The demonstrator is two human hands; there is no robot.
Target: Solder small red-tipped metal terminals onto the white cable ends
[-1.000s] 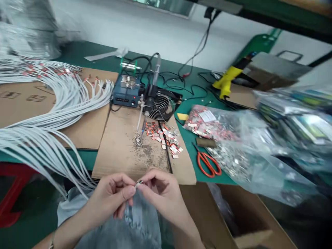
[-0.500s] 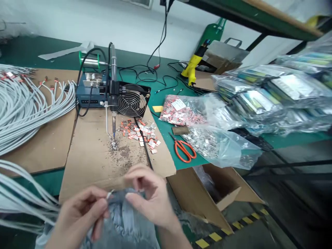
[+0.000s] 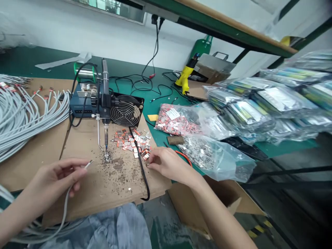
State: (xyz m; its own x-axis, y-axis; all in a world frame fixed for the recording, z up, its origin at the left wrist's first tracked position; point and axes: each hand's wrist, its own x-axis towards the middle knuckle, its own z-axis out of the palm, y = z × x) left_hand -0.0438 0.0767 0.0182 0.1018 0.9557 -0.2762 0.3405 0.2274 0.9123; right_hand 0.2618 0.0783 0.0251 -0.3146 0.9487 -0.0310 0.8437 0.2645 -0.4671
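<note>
My left hand pinches a white cable just behind its tip, which points up and right over the cardboard. The cable hangs from the fingers toward my lap. At the right edge of a pile of small orange-and-silver USB connectors, my right hand has its thumb and fingertips drawn together. Something tiny shows at those tips, too small to name. Left of the pile, a soldering iron is held tip-down in a stand, above scattered solder bits on the cardboard sheet.
Bundles of white cables lie at left. Behind the iron are a blue soldering station, a solder spool and a fan. Bagged connectors, bagged metal shells and orange-handled scissors lie right. A black cord crosses the cardboard.
Both hands were close together over my lap. The left has moved left and up with the cable; the right has reached forward to the connector pile. The view has shifted slightly.
</note>
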